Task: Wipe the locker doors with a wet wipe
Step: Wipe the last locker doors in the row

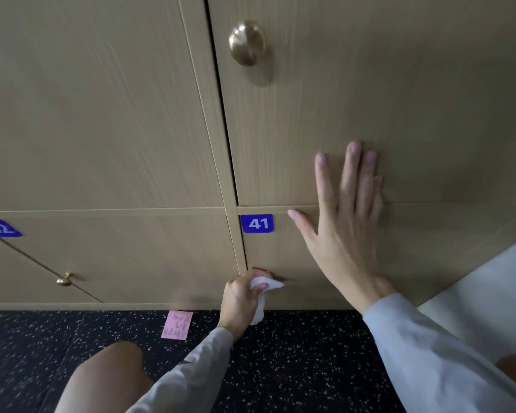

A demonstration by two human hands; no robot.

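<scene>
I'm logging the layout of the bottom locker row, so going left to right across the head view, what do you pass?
Blue 42 label → small brass knob → pink sticky note on the floor → left hand gripping the wet wipe → blue 41 label → right hand flat on the door.

Left hand (241, 296) gripping white wet wipe (261, 293) against locker door 41 (280, 263); right hand (344, 231) pressed flat, fingers spread.
</scene>
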